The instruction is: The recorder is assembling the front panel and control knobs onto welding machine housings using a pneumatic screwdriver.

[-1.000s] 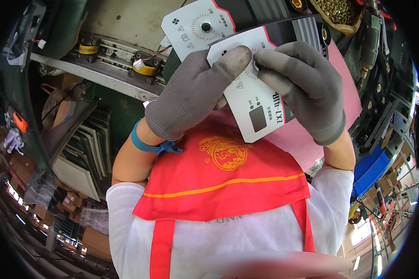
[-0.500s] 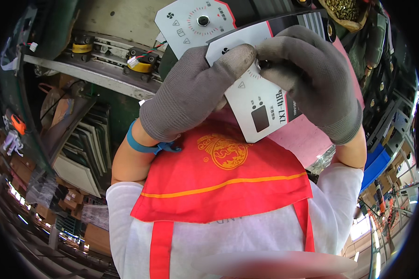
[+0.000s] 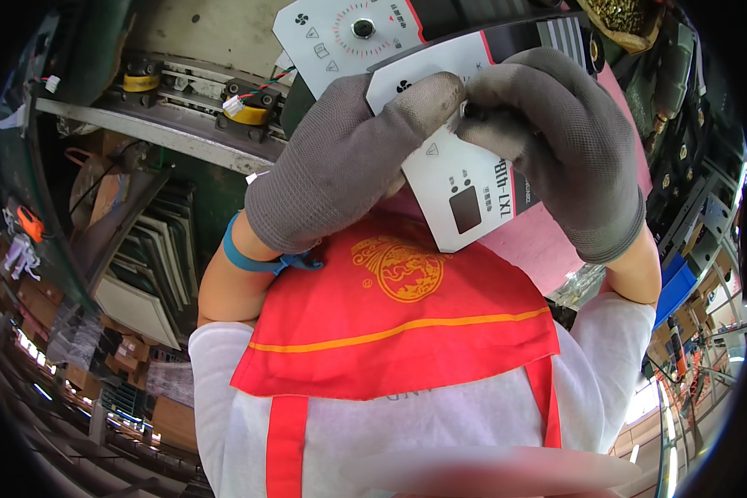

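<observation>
In a grey work glove, my left hand (image 3: 336, 162) grips a white-faced control panel (image 3: 465, 183) with a dark window and a red edge line, its thumb lying across the face. Fingers of my right hand (image 3: 568, 149), gloved alike, close around a small dark round part (image 3: 471, 109) at the panel's dial. The fingertips partly cover that part, so its exact kind is unclear. Beyond my left hand lies a second white panel (image 3: 324, 50) with a printed dial, where a black threaded-looking piece with a nut (image 3: 363, 29) sits at the centre.
A metal rail (image 3: 166, 124) with black-and-yellow fittings (image 3: 249, 108) runs along the left. A wire with a white connector (image 3: 234, 105) rests there. At the far right are a bag of small brass-coloured parts (image 3: 622, 17) and a power screwdriver (image 3: 674, 75). Pink sheeting (image 3: 531, 241) lies beneath the panel.
My right fingertips have shifted slightly around the small dark part at the dial, and my right forearm has swung a little outward. My left hand keeps its grip on the panel.
</observation>
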Tool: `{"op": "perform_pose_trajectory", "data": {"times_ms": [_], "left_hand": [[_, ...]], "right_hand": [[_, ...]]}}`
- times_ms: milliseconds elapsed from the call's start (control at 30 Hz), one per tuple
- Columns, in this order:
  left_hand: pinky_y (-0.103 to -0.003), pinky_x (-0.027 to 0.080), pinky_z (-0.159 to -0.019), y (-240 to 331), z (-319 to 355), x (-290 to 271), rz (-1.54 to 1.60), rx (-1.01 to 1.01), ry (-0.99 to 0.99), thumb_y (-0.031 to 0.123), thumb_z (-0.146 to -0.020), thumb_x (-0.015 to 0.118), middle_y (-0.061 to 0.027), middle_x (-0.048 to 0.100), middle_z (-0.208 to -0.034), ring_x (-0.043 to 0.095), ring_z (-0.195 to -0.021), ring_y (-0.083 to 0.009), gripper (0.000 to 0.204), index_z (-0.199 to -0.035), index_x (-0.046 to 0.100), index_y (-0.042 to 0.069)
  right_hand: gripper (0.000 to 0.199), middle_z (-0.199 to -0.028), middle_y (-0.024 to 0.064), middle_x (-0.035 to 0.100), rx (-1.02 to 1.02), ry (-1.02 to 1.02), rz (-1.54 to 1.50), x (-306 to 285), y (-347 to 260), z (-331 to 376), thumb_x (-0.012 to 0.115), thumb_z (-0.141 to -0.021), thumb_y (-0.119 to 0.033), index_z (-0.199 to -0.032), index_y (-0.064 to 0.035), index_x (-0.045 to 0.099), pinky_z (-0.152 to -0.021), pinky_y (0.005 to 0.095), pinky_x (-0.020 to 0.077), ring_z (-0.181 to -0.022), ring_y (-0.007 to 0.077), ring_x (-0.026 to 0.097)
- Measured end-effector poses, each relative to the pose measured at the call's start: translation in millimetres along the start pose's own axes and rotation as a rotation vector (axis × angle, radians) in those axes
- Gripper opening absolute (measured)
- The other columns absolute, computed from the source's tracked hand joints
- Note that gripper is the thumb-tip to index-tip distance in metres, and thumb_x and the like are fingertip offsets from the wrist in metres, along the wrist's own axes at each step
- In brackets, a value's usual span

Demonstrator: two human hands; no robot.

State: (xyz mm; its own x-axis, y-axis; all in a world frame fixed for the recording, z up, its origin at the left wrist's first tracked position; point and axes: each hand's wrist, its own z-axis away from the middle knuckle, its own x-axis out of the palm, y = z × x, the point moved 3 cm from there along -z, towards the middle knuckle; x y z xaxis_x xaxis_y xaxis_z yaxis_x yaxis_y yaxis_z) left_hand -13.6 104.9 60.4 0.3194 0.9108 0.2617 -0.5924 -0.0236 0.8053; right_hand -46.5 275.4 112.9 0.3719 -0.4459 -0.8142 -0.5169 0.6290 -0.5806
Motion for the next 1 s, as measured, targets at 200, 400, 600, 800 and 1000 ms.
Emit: {"op": "perform_pose_trajectory", "data": {"times_ms": [200,400,600,800,1000], "left_hand": [[-0.024,0.042,-0.049,-0.8,-1.9,0.2,-0.078,0.088,0.027,0.04,-0.093,0.054,-0.0043,0.059,-0.07,0.052,-0.056,-0.0078,0.041,-0.109,0.061,0.003],[-0.023,0.04,-0.047,6.2,3.6,2.7,0.027,-0.035,0.077,0.04,-0.093,0.055,-0.0034,0.059,-0.068,0.049,-0.052,-0.0067,0.04,-0.105,0.062,0.003],[-0.022,0.038,-0.045,13.9,-1.3,12.2,0.059,-0.075,0.046,0.04,-0.091,0.056,-0.0023,0.06,-0.067,0.046,-0.05,-0.0051,0.041,-0.097,0.063,0.0],[-0.019,0.034,-0.043,9.5,-5.7,19.4,0.097,-0.098,-0.031,0.035,-0.093,0.057,-0.0012,0.058,-0.066,0.042,-0.046,-0.0028,0.037,-0.095,0.061,-0.002],[-0.021,0.037,-0.045,-0.1,-3.6,10.8,-0.232,0.098,-0.077,0.014,-0.094,0.054,-0.0003,0.051,-0.071,0.043,-0.054,-0.0043,0.025,-0.116,0.057,0.001]], "right_hand": [[0.026,-0.078,0.0079,0.053,-0.118,0.068,0.184,7.9,-2.3,-0.4,0.076,-0.07,-0.016,-0.088,-0.0037,0.062,-0.058,0.0318,0.0449,-0.066,0.0216,0.056],[0.028,-0.074,0.0071,0.054,-0.025,0.017,-0.111,-3.0,15.9,4.8,0.072,-0.074,-0.022,-0.089,-0.0016,0.062,-0.059,0.0292,0.0426,-0.066,0.0172,0.055],[0.042,-0.11,0.0149,0.061,0.524,0.936,0.513,-61.7,104.9,63.0,0.064,-0.082,-0.024,-0.118,-0.0038,0.055,-0.084,0.0362,0.0502,-0.1,0.0263,0.06],[0.081,-0.139,0.0231,0.039,0.591,0.742,0.843,-43.8,162.3,70.4,0.064,-0.073,-0.027,-0.142,-0.0103,0.026,-0.092,0.047,0.0466,-0.122,0.0413,0.046],[0.068,-0.125,0.0143,0.054,0.635,0.882,0.7,-71.3,168.9,72.9,0.069,-0.072,-0.029,-0.133,-0.0125,0.044,-0.084,0.0424,0.0502,-0.105,0.0354,0.058]]}}
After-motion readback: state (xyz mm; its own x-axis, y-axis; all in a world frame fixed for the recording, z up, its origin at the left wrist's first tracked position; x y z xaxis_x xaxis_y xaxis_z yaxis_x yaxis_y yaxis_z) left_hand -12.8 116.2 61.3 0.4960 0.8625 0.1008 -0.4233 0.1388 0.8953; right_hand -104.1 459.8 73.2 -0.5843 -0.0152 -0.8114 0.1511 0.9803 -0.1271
